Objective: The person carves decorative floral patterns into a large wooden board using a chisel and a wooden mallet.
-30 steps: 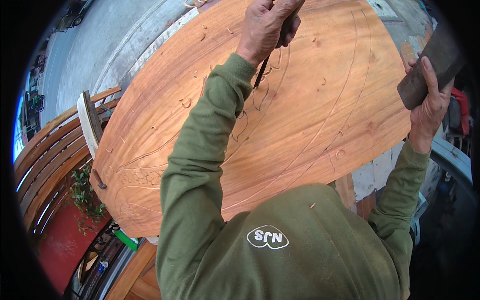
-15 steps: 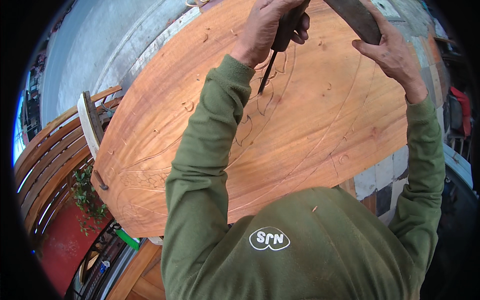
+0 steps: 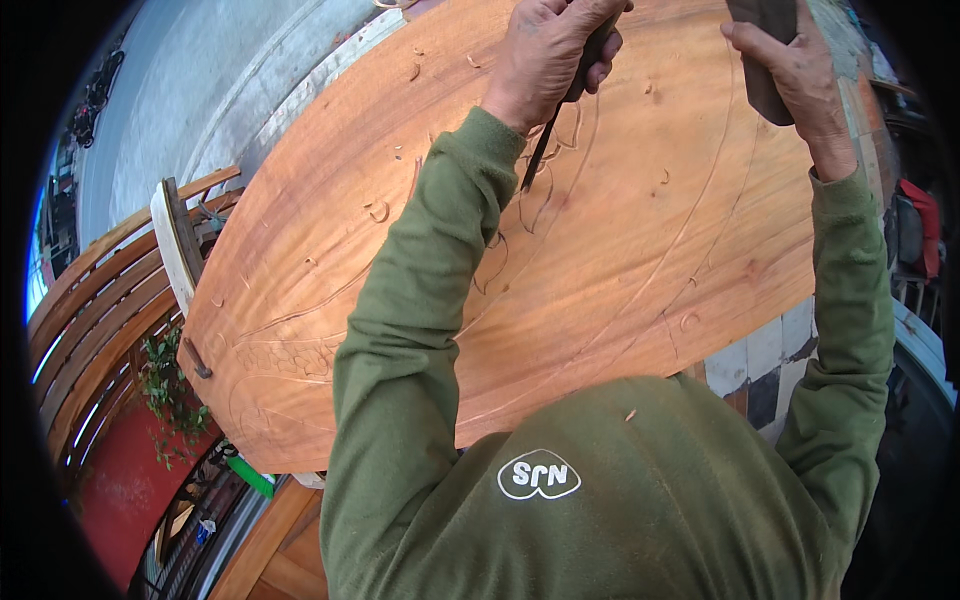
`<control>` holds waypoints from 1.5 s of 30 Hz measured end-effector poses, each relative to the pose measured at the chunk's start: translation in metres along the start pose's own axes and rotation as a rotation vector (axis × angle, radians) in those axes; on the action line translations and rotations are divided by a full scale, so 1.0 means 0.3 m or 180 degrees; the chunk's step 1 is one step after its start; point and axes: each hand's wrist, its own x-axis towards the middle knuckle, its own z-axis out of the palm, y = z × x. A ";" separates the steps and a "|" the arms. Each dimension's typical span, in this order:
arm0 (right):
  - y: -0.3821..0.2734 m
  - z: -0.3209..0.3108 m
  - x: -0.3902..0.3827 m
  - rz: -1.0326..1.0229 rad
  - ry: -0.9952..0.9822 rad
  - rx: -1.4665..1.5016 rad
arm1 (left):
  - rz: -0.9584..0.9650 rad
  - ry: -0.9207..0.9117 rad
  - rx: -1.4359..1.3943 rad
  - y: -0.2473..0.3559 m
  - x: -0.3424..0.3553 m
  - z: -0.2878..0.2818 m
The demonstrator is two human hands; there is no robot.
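My left hand point(image 3: 548, 58) is wrapped round the dark handle of a carving chisel point(image 3: 541, 152). The thin black blade slants down, its tip against drawn and cut leaf lines on a big reddish-brown wooden panel point(image 3: 640, 250). Further right, my right hand point(image 3: 805, 82) grips a dark, club-like mallet point(image 3: 766, 88), raised and apart from the chisel; its upper end runs out of the picture. Curved grooves, a scale-like pattern at the left end and several curled wood shavings point(image 3: 378, 211) show on the panel. My left forearm hides part of the carving.
A small dark metal piece point(image 3: 198, 360) rests at the panel's left edge. Beyond it are a slatted wooden bench point(image 3: 105, 305), a leafy plant point(image 3: 172, 390) and a red surface point(image 3: 125, 505). Grey pavement point(image 3: 210, 110) lies past the far edge, patterned tiles point(image 3: 765, 360) at the right.
My right hand has swung the mallet to the right, away from the chisel handle. My left hand and the chisel have shifted slightly right, the tip staying among the leaf lines.
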 end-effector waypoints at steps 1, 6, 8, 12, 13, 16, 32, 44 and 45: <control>0.022 0.009 0.000 -0.0048 -0.0117 -0.0749 | -0.0036 -0.0007 0.0070 0.000 0.001 -0.008; 0.104 -0.003 0.034 0.0403 -0.0492 -0.0205 | -0.0058 0.0027 0.0059 -0.021 0.005 -0.016; 0.104 -0.021 0.093 0.0456 0.0141 0.0355 | -0.0115 0.0055 0.0054 -0.030 0.007 -0.020; 0.125 -0.043 0.059 -0.0005 -0.0759 0.1430 | -0.0231 0.0024 0.0010 -0.027 0.023 0.001; 0.123 0.034 0.040 0.0421 -0.0056 0.0129 | -0.0286 0.0049 -0.0015 -0.028 0.023 -0.004; 0.105 0.012 0.035 0.0696 -0.1300 -0.1020 | -0.0061 0.0184 0.0067 -0.040 0.000 -0.029; 0.162 -0.089 0.161 0.0257 -0.1002 0.1297 | -0.0079 0.0367 -0.0037 -0.043 0.011 -0.014; 0.165 0.025 0.185 0.0705 -0.0318 0.0287 | -0.0083 0.0566 0.0133 -0.042 -0.004 -0.020; 0.150 0.035 0.191 0.0785 -0.0200 0.0598 | -0.0089 0.0527 0.0112 -0.048 0.004 -0.016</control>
